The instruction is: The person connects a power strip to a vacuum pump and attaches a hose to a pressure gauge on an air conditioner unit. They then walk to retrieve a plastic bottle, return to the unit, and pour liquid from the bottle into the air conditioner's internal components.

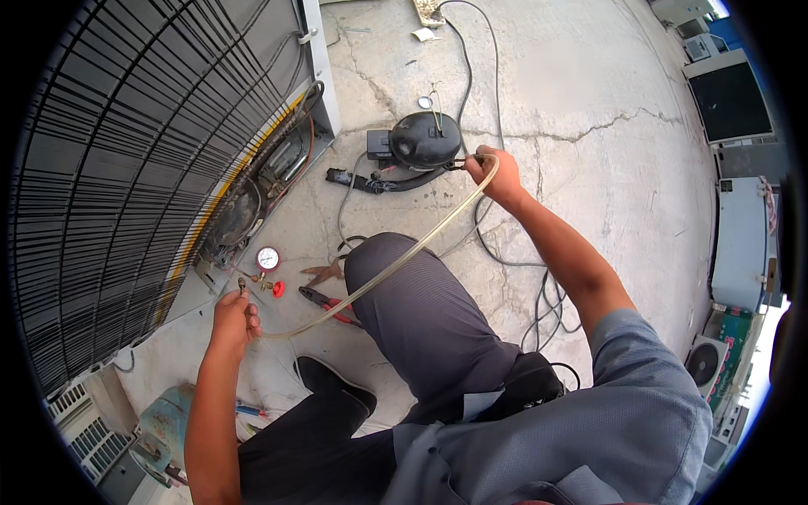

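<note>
A clear yellowish hose (pixel 379 276) stretches across my raised knee from one hand to the other. My left hand (pixel 234 318) is closed around one end, with a small metal fitting showing above its fingers. Beside it stands a round pressure gauge (pixel 268 257) on a brass valve with a red knob (pixel 279 289). My right hand (pixel 497 175) grips the hose's other end, next to a short pipe of the black compressor (pixel 427 139) on the floor. Whether that end touches the pipe cannot be made out.
On the left rises an appliance's back with a black wire condenser grid (pixel 109 168) and a machine compartment (pixel 240 210). Red-handled pliers (pixel 341 313) lie by my knee. Black cable (pixel 497 244) loops over the cracked concrete. Old appliances (pixel 741 240) line the right.
</note>
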`<state>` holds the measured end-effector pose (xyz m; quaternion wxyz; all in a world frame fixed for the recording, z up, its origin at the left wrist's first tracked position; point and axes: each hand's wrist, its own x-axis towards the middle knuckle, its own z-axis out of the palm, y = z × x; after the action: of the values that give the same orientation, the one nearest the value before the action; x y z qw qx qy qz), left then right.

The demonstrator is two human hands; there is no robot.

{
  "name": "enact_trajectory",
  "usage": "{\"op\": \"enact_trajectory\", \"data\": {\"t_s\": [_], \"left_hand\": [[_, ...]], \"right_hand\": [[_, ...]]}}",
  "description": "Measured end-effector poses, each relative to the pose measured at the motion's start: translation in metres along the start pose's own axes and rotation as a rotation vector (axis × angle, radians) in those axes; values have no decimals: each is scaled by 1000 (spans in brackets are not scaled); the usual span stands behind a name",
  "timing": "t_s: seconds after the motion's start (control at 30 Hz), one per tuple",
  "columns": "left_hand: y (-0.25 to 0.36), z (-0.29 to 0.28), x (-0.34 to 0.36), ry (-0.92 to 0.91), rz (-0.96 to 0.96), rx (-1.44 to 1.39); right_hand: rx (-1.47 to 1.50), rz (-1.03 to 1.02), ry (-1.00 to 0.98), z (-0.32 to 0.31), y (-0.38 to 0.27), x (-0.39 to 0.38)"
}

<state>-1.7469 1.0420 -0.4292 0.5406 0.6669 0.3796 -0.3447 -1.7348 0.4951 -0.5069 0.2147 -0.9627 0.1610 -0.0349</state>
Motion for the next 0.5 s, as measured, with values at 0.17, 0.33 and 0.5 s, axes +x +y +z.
{"op": "enact_trajectory", "data": {"t_s": [0.17,0.33,0.5], "left_hand": [[-12,-9,27,1,-33,104],[-28,-23,48,-63,-24,68],[-24,-15,50,-123,-42,101]], "right_hand": [[-48,8,8,8,-2,2],[-147,-44,-60,13,-7,6],[-126,-204,-90,0,9,5]]}}
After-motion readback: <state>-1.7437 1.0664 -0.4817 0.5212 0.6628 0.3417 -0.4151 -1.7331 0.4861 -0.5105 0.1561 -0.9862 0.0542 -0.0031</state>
